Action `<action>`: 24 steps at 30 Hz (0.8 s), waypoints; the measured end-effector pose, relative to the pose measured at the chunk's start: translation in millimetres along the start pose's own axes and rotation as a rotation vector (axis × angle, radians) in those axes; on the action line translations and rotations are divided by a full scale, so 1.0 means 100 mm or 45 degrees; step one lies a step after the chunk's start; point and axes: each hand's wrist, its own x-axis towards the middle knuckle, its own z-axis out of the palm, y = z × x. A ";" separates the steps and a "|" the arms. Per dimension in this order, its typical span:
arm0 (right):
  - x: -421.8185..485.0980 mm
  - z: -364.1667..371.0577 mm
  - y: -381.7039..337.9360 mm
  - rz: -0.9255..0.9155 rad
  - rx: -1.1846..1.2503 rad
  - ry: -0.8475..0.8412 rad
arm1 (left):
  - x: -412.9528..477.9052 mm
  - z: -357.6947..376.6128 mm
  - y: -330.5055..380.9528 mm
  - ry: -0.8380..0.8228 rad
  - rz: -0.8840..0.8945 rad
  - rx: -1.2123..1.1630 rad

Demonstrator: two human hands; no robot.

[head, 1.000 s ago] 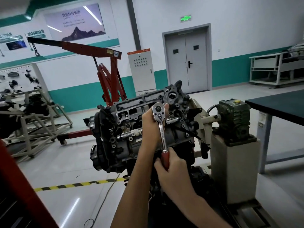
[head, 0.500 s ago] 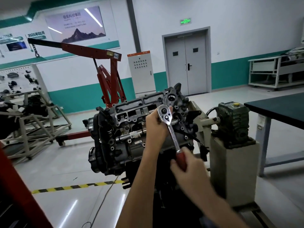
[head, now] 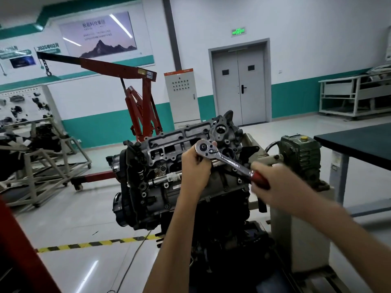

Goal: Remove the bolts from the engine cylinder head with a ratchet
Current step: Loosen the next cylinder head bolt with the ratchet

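ratchet (head: pixel 229 163) swung rightward, right hand (head: pixel 275 183) gripping handle

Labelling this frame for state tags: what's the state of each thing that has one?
cylinder head: top face bare, cavities exposed
ratchet: head on the cylinder head, handle slanting down to the right
left hand: grips at the ratchet's head
right hand: grips the red handle, motion-blurred
double door: shut
exit sign: lit
engine hoist: boom raised, hook carrying nothing
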 end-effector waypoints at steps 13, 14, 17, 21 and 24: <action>-0.25 0.43 -0.41 0.112 0.401 0.078 | 0.10 -0.07 0.01 -0.123 0.065 0.070; -0.16 0.20 -0.23 0.047 0.242 0.013 | 0.13 -0.09 0.01 -0.165 0.055 0.094; 0.07 -0.20 0.06 -0.072 -0.225 -0.016 | 0.14 -0.09 -0.03 -0.203 0.030 0.117; -0.16 0.20 -0.18 0.044 0.059 0.180 | 0.03 0.02 -0.04 -0.015 0.025 -0.006; -0.37 0.74 -0.66 0.227 0.461 0.422 | 0.01 0.09 -0.04 0.032 0.026 -0.073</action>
